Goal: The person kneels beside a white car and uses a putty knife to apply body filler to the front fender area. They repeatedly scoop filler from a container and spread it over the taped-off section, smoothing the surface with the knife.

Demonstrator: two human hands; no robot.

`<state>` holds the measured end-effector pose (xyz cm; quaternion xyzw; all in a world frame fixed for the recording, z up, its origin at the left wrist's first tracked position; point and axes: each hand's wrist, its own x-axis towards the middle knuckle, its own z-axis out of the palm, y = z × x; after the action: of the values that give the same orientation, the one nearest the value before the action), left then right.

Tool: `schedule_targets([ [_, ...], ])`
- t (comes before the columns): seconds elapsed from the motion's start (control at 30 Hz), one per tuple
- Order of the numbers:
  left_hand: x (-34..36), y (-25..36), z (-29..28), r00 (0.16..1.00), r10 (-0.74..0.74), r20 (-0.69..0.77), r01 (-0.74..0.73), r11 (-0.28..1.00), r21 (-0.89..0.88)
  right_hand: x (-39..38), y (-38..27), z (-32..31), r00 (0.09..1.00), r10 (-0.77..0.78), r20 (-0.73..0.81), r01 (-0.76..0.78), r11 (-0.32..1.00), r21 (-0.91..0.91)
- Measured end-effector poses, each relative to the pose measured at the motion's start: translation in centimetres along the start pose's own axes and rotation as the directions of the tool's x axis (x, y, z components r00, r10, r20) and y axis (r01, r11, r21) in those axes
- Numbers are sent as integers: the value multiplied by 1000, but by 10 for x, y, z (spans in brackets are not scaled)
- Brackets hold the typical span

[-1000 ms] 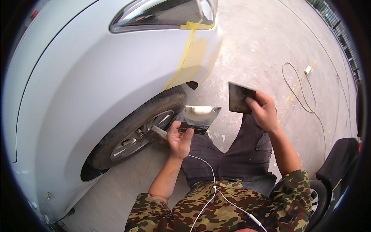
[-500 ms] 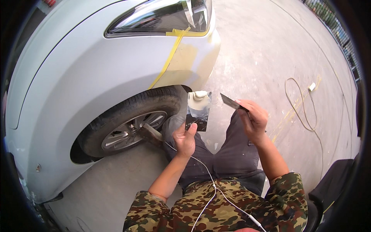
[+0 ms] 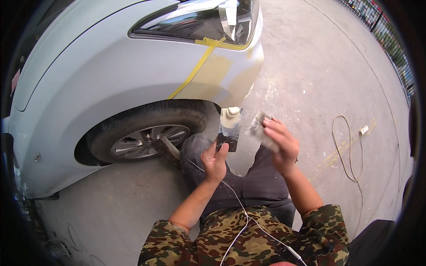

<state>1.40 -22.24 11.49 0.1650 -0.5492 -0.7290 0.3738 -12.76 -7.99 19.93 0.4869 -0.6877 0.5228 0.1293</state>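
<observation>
My left hand point(image 3: 214, 164) grips a metal putty plate point(image 3: 226, 136), dark at the bottom, with a pale lump of putty point(image 3: 232, 113) on its upper end. To its right my right hand point(image 3: 285, 144) is closed on a thin spreader point(image 3: 259, 126), its face greyish and slightly blurred, held a little apart from the plate. Beyond them stands a white car fender point(image 3: 102, 71) with yellow masking tape point(image 3: 195, 68) bordering beige, sanded-looking patches point(image 3: 213, 71) below the headlight point(image 3: 204, 20).
The car's front wheel point(image 3: 142, 137) is left of my knees point(image 3: 195, 150), with a brownish board-like object point(image 3: 165, 148) against it. A looped cord point(image 3: 353, 177) with a white connector point(image 3: 364, 130) lies on the concrete floor point(image 3: 310, 66). A dark object point(image 3: 370, 237) sits lower right; railings point(image 3: 381, 31) edge the far right.
My left hand has turned the plate upright. My right hand has lowered and tilted the spreader, bringing it nearer the plate. The view has shifted, showing more floor at the lower left.
</observation>
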Motion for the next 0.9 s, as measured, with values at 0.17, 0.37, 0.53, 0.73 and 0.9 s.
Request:
schedule_targets([
  [0.17,-2,-8,39,994,102,-26,-97,985,143,10,18,-9,949,-307,72,315,924,-218],
  [0.37,-42,-15,114,996,85,-2,-82,964,252,-19,46,-71,950,-312,17,311,938,-155],
  [0.53,-42,-24,127,991,133,24,-133,917,377,-26,63,-82,957,-273,99,276,961,-17],
  [0.73,-20,-27,63,984,81,-159,-29,952,306,-7,84,-51,959,-273,78,271,962,34],
  [0.9,-28,-18,25,940,116,-319,-30,964,263,33,115,-43,878,-466,112,477,871,-120],
])
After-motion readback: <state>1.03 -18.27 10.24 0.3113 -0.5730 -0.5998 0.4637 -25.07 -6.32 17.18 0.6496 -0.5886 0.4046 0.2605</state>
